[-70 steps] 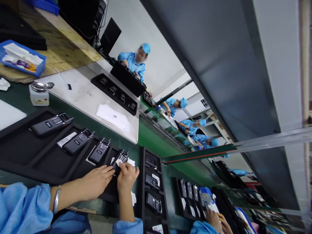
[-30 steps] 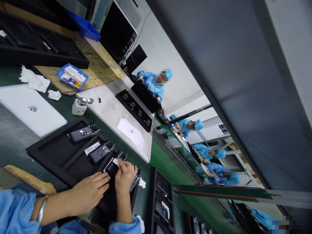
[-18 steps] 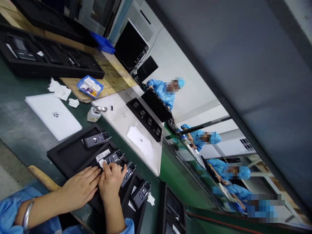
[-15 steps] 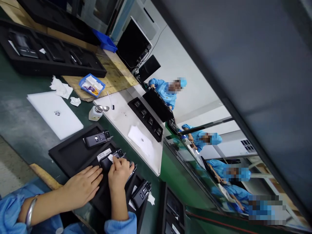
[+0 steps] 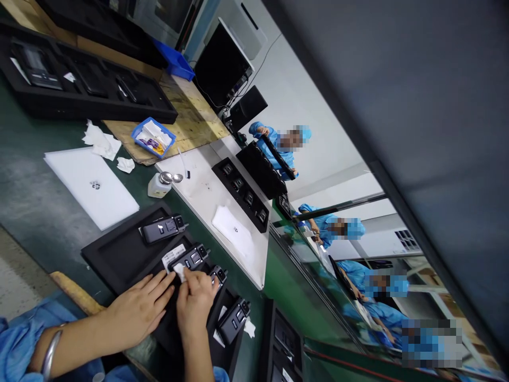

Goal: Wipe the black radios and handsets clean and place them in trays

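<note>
A black foam tray (image 5: 113,249) in front of me holds several black handheld radios in a row. My left hand (image 5: 137,307) lies flat on the tray, fingers stretched toward the second radio (image 5: 190,260). My right hand (image 5: 196,302) pinches a small white wipe (image 5: 180,271) against the lower end of that radio. A white label (image 5: 173,255) lies beside it. Another radio (image 5: 164,229) rests in the tray slot farther back, and two more (image 5: 234,318) lie to the right.
A white sheet (image 5: 91,185), crumpled wipes (image 5: 101,143), a small bottle (image 5: 159,184) and a blue bin (image 5: 153,138) lie on the green bench. More black trays (image 5: 242,193) sit beyond. Other people in blue coats work along the line; one lifts a tray (image 5: 278,156).
My hands worked from the rightmost radio to the second one, my right hand rubbing the wipe along it. The view swung left. The person at the far end raised a tray.
</note>
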A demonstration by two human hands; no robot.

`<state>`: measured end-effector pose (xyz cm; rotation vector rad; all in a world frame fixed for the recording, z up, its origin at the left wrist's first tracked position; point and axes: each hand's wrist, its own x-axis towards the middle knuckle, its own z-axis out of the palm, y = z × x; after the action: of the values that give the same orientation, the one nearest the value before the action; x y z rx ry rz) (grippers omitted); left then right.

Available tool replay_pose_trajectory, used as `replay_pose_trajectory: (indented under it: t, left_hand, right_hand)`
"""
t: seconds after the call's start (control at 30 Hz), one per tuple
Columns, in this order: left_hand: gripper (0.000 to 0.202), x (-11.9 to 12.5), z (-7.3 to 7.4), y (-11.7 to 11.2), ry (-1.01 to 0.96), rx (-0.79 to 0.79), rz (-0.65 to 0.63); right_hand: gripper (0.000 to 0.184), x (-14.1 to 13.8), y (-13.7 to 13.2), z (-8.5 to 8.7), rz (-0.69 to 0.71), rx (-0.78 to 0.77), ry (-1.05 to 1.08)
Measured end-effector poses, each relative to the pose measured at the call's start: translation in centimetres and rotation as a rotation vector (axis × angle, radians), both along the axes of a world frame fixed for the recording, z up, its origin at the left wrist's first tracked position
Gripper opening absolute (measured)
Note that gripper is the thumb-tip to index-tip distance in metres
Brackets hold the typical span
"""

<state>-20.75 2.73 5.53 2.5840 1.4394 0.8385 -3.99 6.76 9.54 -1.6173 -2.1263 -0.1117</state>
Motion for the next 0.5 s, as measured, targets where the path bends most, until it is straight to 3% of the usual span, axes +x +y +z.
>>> replay_pose_trajectory:
  t: [0.17, 0.3, 0.5]
  left_hand:
    - [0.043, 0.1, 0.5, 0.3, 0.021, -0.062, 0.004]
    - [0.047, 0.2, 0.7, 0.5, 0.054, -0.135, -0.023]
    - [0.048, 0.2, 0.8, 0.6, 0.095, -0.103, -0.019]
  right_hand:
    - [0.039, 1.3, 0.0, 0.3, -0.06, 0.012, -0.087]
    - [0.04, 0.4, 0.6, 0.2, -0.042, -0.013, -0.165]
    - [0.036, -0.5, 2.1, 1.1, 0.018, -0.024, -0.241]
